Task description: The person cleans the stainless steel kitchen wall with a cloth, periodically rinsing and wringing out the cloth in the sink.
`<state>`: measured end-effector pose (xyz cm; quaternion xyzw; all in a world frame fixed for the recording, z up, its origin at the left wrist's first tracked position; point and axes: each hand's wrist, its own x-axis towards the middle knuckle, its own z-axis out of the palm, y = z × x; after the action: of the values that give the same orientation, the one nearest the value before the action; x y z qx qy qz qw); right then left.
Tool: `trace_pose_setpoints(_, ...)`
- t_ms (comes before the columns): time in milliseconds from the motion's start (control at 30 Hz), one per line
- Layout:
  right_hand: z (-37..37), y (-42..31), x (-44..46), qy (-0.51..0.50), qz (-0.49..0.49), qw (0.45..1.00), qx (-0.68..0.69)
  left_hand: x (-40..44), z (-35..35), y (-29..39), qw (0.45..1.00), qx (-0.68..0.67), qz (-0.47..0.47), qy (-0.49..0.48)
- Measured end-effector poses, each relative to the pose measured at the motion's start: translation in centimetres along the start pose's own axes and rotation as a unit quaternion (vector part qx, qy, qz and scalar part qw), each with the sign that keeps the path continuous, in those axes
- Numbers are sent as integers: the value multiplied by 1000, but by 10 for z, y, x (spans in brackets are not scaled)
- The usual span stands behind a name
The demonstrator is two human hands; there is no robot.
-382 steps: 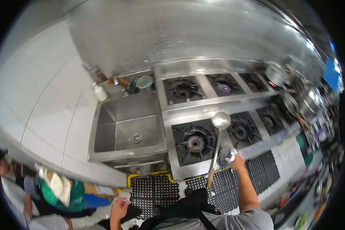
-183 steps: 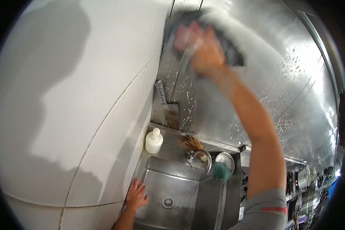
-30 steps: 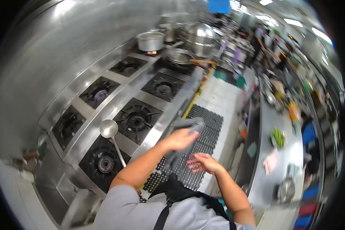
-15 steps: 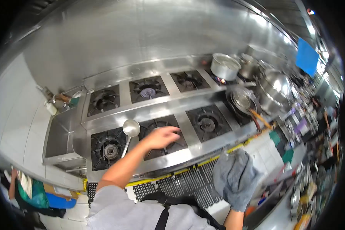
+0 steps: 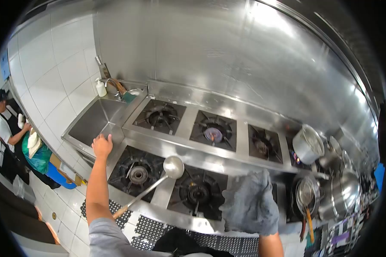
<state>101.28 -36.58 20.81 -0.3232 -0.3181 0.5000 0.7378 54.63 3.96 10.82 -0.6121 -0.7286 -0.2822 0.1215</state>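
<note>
My left hand (image 5: 102, 146) is stretched out at the near right corner of the steel sink (image 5: 99, 112), fingers apart and nothing in them. Over my right hand hangs a crumpled grey cloth (image 5: 251, 203); it covers the fingers, and only the wrist and forearm (image 5: 270, 245) show below it. The cloth is in front of the near-row burners. A long ladle (image 5: 173, 167) lies across the stove, its round bowl between two front burners. Its wooden handle runs toward me, partly behind my left forearm.
A steel pot (image 5: 308, 144) stands over a lit burner at the right. Pans, a strainer (image 5: 306, 192) and a large steel pot (image 5: 339, 195) crowd beside it. A flame burns on a back burner (image 5: 213, 135). Another person (image 5: 10, 124) stands far left beyond the tiled wall.
My left hand has moved left from above the front burners to the sink's corner. The cloth has come up over the stove with my right hand. My view has turned left.
</note>
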Motion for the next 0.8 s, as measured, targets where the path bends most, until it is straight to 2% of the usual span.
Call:
trace_pose_setpoints(33,14,-2,41,-31,0,999,-21,11,23,-5,998,57,1,37)
trace_pose_setpoints(67,30,-8,84,-63,-4,997,-44,23,43,-8,998,50,-13,37)
trace_pose_setpoints(133,67,-22,169,-118,-28,989,-90,38,77,-18,993,107,-21,-53)
trace_pose_setpoints(167,86,-33,211,-138,-48,983,-112,45,87,-23,992,107,-26,-63)
trace_pose_setpoints(233,128,-66,289,-161,-114,965,-175,69,98,-20,975,79,-33,-204)
trace_pose_setpoints(333,199,-130,417,-154,-276,889,-331,85,115,-33,980,115,55,-155)
trace_pose_setpoints(400,249,-172,514,-116,-400,777,-472,80,131,-40,983,129,59,-113)
trace_pose_setpoints(433,272,-191,565,-80,-466,684,-555,81,131,-39,984,138,66,-94)
trace_pose_setpoints(467,293,-205,616,-28,-525,561,-639,81,129,-37,983,146,75,-78)
trace_pose_setpoints(533,307,-208,706,81,-578,326,-744,82,133,-35,979,173,59,-90)
trace_pose_setpoints(567,304,-198,746,126,-585,227,-769,81,133,-40,980,163,67,-93)
trace_pose_setpoints(600,297,-183,779,153,-591,163,-775,80,129,-35,983,152,85,-62)
trace_pose_setpoints(667,269,-143,825,177,-620,92,-758,82,130,-31,982,158,48,-88)
trace_pose_setpoints(733,222,-81,842,178,-640,54,-746,83,131,-29,973,166,9,-158)
trace_pose_setpoints(767,191,-43,840,170,-628,30,-758,83,133,-30,975,154,-1,-161)
trace_pose_setpoints(800,173,13,809,162,-455,-4,-876,83,134,-30,974,153,-2,-165)
